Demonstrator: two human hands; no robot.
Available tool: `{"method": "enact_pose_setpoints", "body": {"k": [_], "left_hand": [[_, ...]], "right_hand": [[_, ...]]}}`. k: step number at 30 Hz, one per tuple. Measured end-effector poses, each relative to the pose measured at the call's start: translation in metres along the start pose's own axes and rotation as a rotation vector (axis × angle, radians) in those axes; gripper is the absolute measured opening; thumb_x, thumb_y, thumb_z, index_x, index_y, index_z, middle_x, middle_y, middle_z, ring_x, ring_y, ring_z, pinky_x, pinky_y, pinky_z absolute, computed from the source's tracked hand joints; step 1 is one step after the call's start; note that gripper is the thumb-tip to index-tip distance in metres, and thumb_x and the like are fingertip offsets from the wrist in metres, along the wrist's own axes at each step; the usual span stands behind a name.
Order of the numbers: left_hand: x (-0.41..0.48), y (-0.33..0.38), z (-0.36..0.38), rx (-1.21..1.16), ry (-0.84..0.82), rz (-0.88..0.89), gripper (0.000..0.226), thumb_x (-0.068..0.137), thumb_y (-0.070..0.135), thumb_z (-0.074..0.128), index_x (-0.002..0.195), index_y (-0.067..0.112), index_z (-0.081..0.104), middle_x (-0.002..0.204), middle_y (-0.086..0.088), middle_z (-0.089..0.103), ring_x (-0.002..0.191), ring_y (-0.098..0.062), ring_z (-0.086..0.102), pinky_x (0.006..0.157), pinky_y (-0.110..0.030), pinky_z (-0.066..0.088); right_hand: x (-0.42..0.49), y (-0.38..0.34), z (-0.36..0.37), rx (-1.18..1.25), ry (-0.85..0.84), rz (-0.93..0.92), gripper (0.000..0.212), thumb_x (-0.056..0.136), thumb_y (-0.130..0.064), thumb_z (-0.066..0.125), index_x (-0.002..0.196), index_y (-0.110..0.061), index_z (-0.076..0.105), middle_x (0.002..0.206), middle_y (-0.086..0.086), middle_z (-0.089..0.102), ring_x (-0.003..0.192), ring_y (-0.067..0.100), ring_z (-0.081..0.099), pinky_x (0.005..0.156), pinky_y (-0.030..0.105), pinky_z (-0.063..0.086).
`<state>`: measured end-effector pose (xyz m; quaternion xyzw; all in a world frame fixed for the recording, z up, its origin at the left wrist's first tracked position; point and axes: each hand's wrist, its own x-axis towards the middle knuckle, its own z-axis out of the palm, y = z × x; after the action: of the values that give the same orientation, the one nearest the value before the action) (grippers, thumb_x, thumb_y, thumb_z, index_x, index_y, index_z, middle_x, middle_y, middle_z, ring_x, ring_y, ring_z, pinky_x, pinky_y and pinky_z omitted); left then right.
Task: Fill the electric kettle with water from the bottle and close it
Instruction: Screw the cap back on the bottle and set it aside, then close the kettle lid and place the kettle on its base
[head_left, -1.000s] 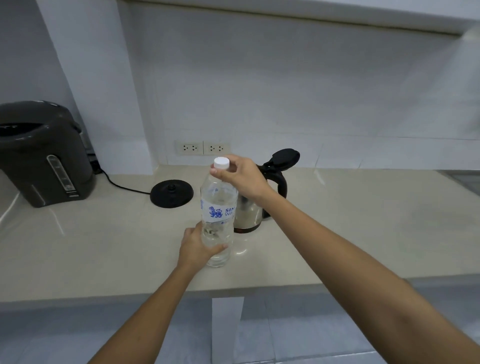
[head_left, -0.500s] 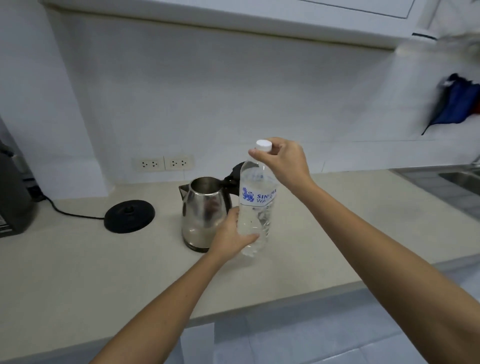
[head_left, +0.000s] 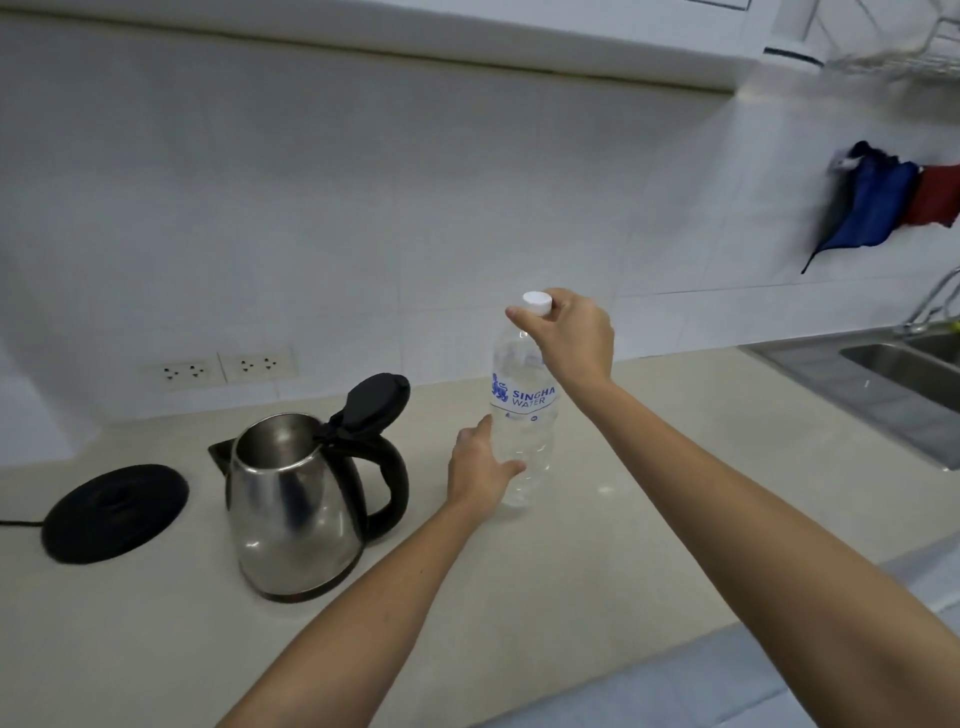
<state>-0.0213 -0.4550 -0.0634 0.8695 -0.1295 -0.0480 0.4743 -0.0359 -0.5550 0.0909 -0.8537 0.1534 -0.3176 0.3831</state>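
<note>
Here, your left hand (head_left: 480, 467) was wrapped around the lower body of the water bottle (head_left: 523, 415), fingers curled on the clear plastic, holding it upright on the counter (head_left: 649, 545). Your right hand (head_left: 569, 338) came down from above, thumb and fingers pinched on the white cap (head_left: 537, 302) — the cap sat on the neck, and whether it was loosened could not be told. The electric kettle (head_left: 293, 514) stood just to the left of the bottle, off its black base (head_left: 114, 512), which lay near it on the left. Its black lid (head_left: 371, 402) was tipped up and back over the handle, leaving the steel mouth open. Two wall sockets (head_left: 226, 368) sat behind, and a steel sink (head_left: 893, 374) was well apart on the right.
</note>
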Motion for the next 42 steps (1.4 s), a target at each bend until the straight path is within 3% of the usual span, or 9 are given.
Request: {"method": "enact_pose_setpoints", "body": {"k": [2,7,14,20,25,30,35,38,42], "left_hand": [[0.016,-0.001,0.008,0.056,0.0,-0.022,0.071,0.077,0.027,0.077,0.138,0.013,0.043,0.133,-0.011,0.052,0.118,-0.028,0.055,0.098,-0.035,0.045],[0.041,-0.006,0.028,-0.027,0.014,-0.072,0.074,0.086,0.025,0.068,0.149,0.017,0.03,0.147,-0.005,0.046,0.131,-0.026,0.049,0.107,-0.04,0.041],[0.063,-0.005,0.036,-0.021,-0.017,-0.091,0.068,0.094,0.027,0.056,0.151,0.014,0.023,0.147,-0.011,0.045,0.133,-0.029,0.047,0.108,-0.036,0.038],[0.07,-0.01,0.037,-0.06,-0.09,-0.092,0.065,0.09,0.025,0.059,0.147,0.021,0.029,0.133,-0.002,0.059,0.123,-0.026,0.054,0.099,-0.031,0.043],[0.069,-0.01,0.037,-0.044,-0.114,-0.071,0.069,0.089,0.027,0.059,0.149,0.018,0.026,0.134,-0.005,0.058,0.121,-0.027,0.055,0.101,-0.034,0.044],[0.053,-0.012,0.025,-0.141,-0.054,-0.032,0.057,0.094,0.016,0.055,0.146,0.012,0.035,0.147,-0.008,0.045,0.129,-0.024,0.051,0.107,-0.034,0.042],[0.023,-0.026,-0.006,-0.146,-0.069,0.038,0.051,0.094,0.012,0.054,0.144,0.013,0.039,0.146,-0.002,0.046,0.133,-0.019,0.048,0.103,-0.022,0.038],[0.003,-0.043,-0.031,-0.119,-0.059,0.031,0.05,0.094,0.013,0.054,0.142,0.014,0.041,0.145,-0.002,0.049,0.134,-0.017,0.047,0.106,-0.024,0.037],[-0.032,-0.058,-0.067,-0.153,-0.061,0.088,0.051,0.094,0.007,0.053,0.142,0.014,0.041,0.144,-0.002,0.049,0.134,-0.015,0.046,0.111,-0.033,0.039]], "right_hand": [[0.01,0.013,0.009,-0.008,0.004,0.017,0.034,0.077,-0.049,0.07,0.091,-0.017,0.07,0.073,-0.002,0.068,0.07,0.019,0.061,0.055,0.028,0.04],[0.035,0.038,0.029,-0.018,0.015,0.05,0.035,0.077,-0.051,0.068,0.091,-0.019,0.069,0.07,-0.006,0.062,0.069,0.019,0.059,0.052,0.026,0.034],[0.059,0.053,0.043,-0.018,0.014,0.084,0.037,0.078,-0.052,0.069,0.096,-0.019,0.069,0.081,-0.002,0.071,0.077,0.021,0.065,0.061,0.027,0.041],[0.06,0.065,0.053,-0.04,0.024,0.123,0.039,0.079,-0.051,0.068,0.099,-0.018,0.068,0.086,0.0,0.072,0.083,0.024,0.066,0.069,0.033,0.05],[0.065,0.066,0.048,-0.034,-0.057,0.115,0.039,0.082,-0.046,0.066,0.103,-0.014,0.063,0.091,0.002,0.069,0.086,0.024,0.065,0.066,0.031,0.046],[0.042,0.079,0.046,0.045,-0.089,0.066,0.046,0.094,-0.037,0.053,0.134,-0.015,0.05,0.128,0.001,0.062,0.116,0.022,0.058,0.084,0.026,0.042],[-0.01,0.085,0.061,0.042,-0.032,0.055,0.059,0.096,-0.023,0.048,0.15,-0.015,0.025,0.157,-0.001,0.029,0.141,0.018,0.033,0.098,0.022,0.032],[-0.039,0.075,0.075,0.033,-0.027,0.077,0.06,0.098,-0.022,0.046,0.152,-0.013,0.021,0.163,-0.001,0.012,0.148,0.014,0.018,0.104,0.021,0.029],[-0.077,0.053,0.098,0.174,-0.052,0.103,0.049,0.101,-0.024,0.039,0.149,-0.014,0.032,0.16,-0.003,0.024,0.147,0.01,0.021,0.115,0.024,0.02]]}}
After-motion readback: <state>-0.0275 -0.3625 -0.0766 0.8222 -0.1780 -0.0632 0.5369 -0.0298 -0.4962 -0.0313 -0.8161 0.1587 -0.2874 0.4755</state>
